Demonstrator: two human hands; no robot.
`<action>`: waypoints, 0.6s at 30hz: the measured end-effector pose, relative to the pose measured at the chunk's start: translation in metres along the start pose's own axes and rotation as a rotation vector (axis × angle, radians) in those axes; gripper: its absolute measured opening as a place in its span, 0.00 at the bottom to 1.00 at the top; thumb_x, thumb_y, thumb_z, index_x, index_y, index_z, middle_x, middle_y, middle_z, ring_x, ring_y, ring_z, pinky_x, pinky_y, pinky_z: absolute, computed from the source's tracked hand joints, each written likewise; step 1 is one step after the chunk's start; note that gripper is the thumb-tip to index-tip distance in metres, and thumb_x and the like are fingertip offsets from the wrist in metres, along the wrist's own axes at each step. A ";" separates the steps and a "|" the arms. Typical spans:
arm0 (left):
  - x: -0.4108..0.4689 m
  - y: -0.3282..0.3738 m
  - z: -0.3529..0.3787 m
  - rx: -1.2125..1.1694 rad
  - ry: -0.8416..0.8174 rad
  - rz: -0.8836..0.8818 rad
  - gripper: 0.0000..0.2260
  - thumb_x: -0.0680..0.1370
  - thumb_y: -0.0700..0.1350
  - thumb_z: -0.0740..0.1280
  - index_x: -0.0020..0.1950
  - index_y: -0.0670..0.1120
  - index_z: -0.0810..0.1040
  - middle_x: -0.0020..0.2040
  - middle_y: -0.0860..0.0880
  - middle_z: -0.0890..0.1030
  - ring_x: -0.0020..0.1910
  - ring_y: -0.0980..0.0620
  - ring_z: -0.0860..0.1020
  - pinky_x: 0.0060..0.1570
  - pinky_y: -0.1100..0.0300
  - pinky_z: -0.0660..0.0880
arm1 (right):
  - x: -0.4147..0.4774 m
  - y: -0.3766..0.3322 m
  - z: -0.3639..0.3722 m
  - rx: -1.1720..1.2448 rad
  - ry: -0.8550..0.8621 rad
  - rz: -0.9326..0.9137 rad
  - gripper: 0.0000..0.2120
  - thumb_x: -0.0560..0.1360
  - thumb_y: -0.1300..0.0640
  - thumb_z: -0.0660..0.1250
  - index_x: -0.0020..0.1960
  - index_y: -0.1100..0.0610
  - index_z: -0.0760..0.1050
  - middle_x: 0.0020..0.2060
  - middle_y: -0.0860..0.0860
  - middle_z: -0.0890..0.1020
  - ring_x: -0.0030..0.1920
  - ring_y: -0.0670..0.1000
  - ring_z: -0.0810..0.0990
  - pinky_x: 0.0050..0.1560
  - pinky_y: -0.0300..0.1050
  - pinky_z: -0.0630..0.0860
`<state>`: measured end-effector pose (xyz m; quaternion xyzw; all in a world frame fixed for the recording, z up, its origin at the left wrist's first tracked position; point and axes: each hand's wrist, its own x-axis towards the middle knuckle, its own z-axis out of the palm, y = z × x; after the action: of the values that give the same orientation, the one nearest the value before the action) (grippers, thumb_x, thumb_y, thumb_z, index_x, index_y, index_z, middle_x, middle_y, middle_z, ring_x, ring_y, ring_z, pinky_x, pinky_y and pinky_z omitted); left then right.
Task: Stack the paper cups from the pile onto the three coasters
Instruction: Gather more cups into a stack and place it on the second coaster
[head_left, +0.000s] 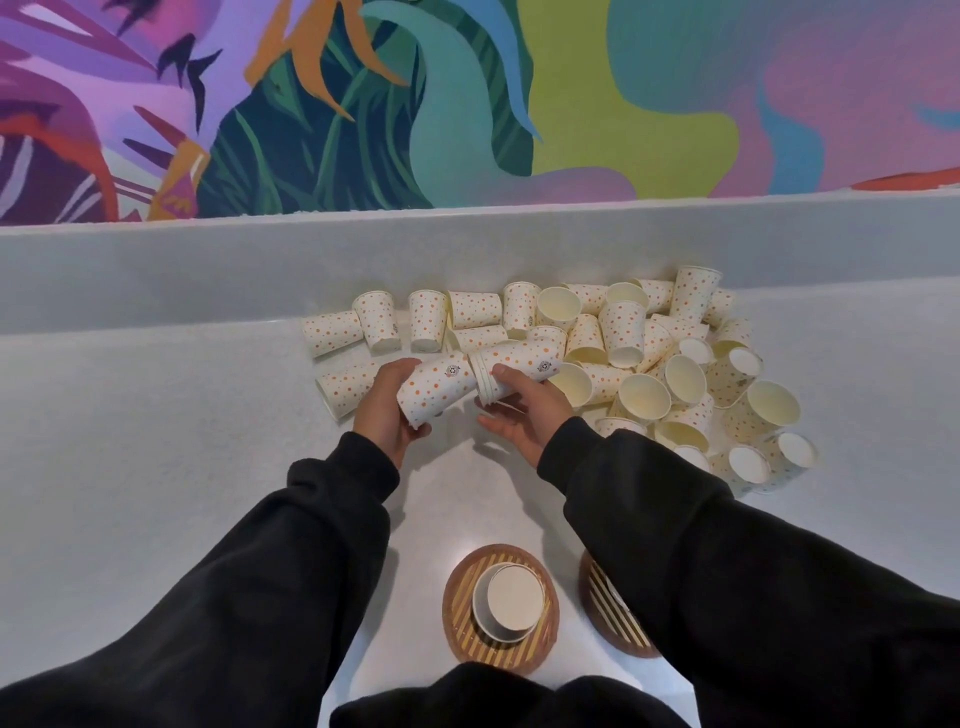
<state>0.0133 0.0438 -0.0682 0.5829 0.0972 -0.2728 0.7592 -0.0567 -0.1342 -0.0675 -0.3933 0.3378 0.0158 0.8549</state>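
Sitting at six o'clock, an upturned cup (511, 597) tops the middle coaster (462, 626); a second coaster (605, 610) shows at five o'clock, partly under a sleeve. Farther out, the left hand (387, 405) grasps one cup (434, 389) around its wall; the right hand (524, 421), palm up, pinches nested cups (519, 364) under its thumb. The paper looks light and crushable; it is probably best held gently near the stiffer rim. The pile (649, 353) lies at two o'clock.

The paper cups (623, 332) are thin matt paper, white outside with printed orange dots, plain cream inside. The two coasters (457, 616) in view look like brown wood or cork, with shiny gold stripes. The counter (156, 441) is smooth, pale grey, faintly speckled and matt. The sleeves (311, 545) are soft black cloth; the wall (571, 104) is flat matt paint
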 end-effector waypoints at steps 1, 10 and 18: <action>0.001 0.001 0.003 -0.002 0.004 -0.002 0.09 0.78 0.54 0.66 0.52 0.51 0.78 0.45 0.46 0.79 0.40 0.49 0.76 0.34 0.57 0.68 | -0.001 0.001 0.001 0.004 -0.012 0.005 0.22 0.77 0.59 0.75 0.69 0.56 0.74 0.56 0.60 0.82 0.56 0.61 0.84 0.49 0.57 0.85; 0.002 -0.016 0.022 -0.024 -0.001 -0.109 0.27 0.81 0.68 0.57 0.67 0.50 0.79 0.55 0.45 0.84 0.51 0.47 0.80 0.48 0.52 0.74 | -0.006 0.008 0.006 -0.044 -0.110 0.002 0.17 0.78 0.61 0.73 0.64 0.53 0.75 0.57 0.58 0.83 0.58 0.60 0.84 0.52 0.57 0.85; -0.004 -0.007 0.023 0.021 -0.120 0.014 0.28 0.78 0.69 0.59 0.72 0.54 0.73 0.65 0.45 0.81 0.61 0.44 0.82 0.61 0.43 0.79 | -0.007 0.018 0.013 -0.041 -0.114 0.068 0.17 0.78 0.60 0.74 0.64 0.55 0.75 0.58 0.62 0.82 0.62 0.67 0.82 0.50 0.61 0.85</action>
<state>0.0022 0.0219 -0.0650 0.5739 0.0446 -0.3031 0.7594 -0.0600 -0.1110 -0.0696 -0.3976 0.3012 0.0744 0.8635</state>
